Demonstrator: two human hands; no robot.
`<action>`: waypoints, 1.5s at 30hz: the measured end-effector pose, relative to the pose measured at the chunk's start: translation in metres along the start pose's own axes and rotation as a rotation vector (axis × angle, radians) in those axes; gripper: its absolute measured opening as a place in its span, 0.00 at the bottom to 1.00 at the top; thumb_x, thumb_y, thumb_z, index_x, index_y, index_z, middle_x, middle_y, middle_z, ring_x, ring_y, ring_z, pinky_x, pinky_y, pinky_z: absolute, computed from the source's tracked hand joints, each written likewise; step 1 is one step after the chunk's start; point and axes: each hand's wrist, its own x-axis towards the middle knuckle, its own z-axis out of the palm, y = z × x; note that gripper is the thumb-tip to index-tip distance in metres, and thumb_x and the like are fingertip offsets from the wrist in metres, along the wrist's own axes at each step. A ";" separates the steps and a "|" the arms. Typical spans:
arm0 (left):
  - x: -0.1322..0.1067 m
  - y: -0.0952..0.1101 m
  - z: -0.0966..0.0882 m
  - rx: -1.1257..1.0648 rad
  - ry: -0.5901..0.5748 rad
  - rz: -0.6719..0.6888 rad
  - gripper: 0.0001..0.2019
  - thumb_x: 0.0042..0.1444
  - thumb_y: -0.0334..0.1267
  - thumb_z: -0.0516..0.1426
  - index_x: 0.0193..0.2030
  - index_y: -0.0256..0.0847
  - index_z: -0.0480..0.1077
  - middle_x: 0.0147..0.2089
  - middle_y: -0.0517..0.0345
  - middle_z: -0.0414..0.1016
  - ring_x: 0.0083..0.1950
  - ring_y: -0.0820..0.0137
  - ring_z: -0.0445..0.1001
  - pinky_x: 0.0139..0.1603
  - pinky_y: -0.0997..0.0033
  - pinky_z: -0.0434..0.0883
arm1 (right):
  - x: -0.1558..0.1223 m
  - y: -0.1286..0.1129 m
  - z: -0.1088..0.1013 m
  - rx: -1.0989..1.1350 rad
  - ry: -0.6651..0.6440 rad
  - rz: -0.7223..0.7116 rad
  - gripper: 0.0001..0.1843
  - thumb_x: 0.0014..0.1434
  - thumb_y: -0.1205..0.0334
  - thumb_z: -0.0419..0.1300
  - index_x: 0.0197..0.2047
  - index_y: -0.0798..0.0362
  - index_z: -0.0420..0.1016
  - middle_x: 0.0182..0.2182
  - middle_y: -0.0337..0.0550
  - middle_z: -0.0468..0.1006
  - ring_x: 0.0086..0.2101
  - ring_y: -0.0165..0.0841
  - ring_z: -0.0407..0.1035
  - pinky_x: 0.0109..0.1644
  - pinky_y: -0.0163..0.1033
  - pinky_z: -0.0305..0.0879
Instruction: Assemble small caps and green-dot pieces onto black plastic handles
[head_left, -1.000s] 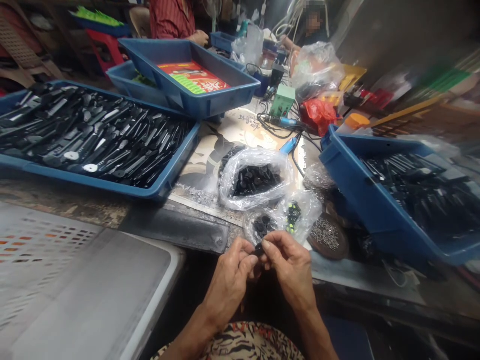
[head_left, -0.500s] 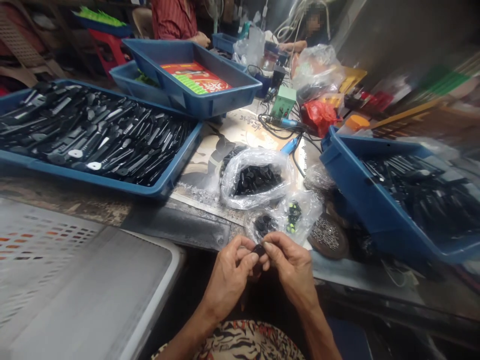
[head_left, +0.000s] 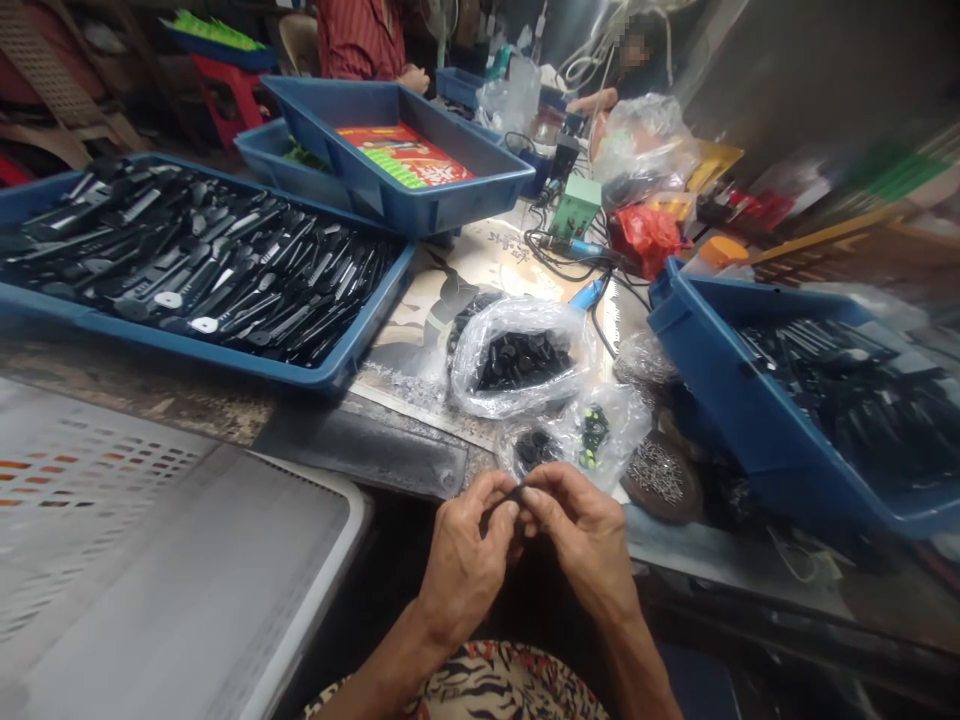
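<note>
My left hand (head_left: 466,555) and my right hand (head_left: 581,535) meet at the fingertips just below the table's front edge, both pinched on a small black plastic part (head_left: 519,492). Right behind them lies a small clear bag (head_left: 577,440) with black and green bits. Farther back sits a bigger clear bag of black parts (head_left: 517,358). A wide blue tray (head_left: 330,370) on the left is full of black cutter handles. Another blue tray (head_left: 742,420) on the right, tilted, also holds black handles.
A dish of small screws (head_left: 661,478) sits right of the small bag. Stacked blue trays (head_left: 420,205) with a red-green packet, a green box (head_left: 574,208), cables and a red bag crowd the back. A grey crate lid (head_left: 172,580) lies at the lower left. Other people work at the far end.
My hands stay joined on the small black part, with the fingers shifting slightly. The view has drifted a little to the left.
</note>
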 end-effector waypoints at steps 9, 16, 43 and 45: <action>0.013 0.006 -0.002 -0.126 -0.124 -0.124 0.07 0.57 0.39 0.53 0.34 0.38 0.61 0.21 0.65 0.67 0.18 0.79 0.63 0.19 0.81 0.61 | 0.018 -0.002 -0.008 0.082 -0.128 0.072 0.07 0.54 0.60 0.59 0.29 0.55 0.68 0.15 0.33 0.68 0.16 0.25 0.62 0.19 0.28 0.58; 0.018 0.007 0.004 -0.547 -0.213 -0.291 0.08 0.53 0.36 0.56 0.30 0.36 0.60 0.24 0.60 0.71 0.18 0.82 0.62 0.16 0.85 0.58 | 0.022 -0.004 -0.016 0.140 -0.199 0.091 0.10 0.56 0.56 0.57 0.31 0.55 0.69 0.15 0.33 0.68 0.18 0.27 0.64 0.23 0.31 0.60; 0.019 0.012 0.020 -0.501 -0.127 -0.179 0.08 0.56 0.38 0.55 0.32 0.35 0.61 0.20 0.59 0.71 0.14 0.78 0.65 0.13 0.81 0.63 | 0.034 -0.010 -0.027 0.056 -0.118 -0.016 0.12 0.51 0.55 0.62 0.32 0.55 0.72 0.18 0.36 0.70 0.20 0.28 0.64 0.25 0.34 0.61; 0.018 0.012 0.019 -0.505 -0.144 -0.171 0.08 0.57 0.38 0.54 0.34 0.36 0.61 0.21 0.59 0.71 0.14 0.80 0.63 0.12 0.83 0.60 | 0.035 -0.010 -0.029 0.054 -0.134 -0.021 0.12 0.50 0.55 0.63 0.33 0.56 0.73 0.20 0.37 0.70 0.21 0.28 0.64 0.26 0.34 0.60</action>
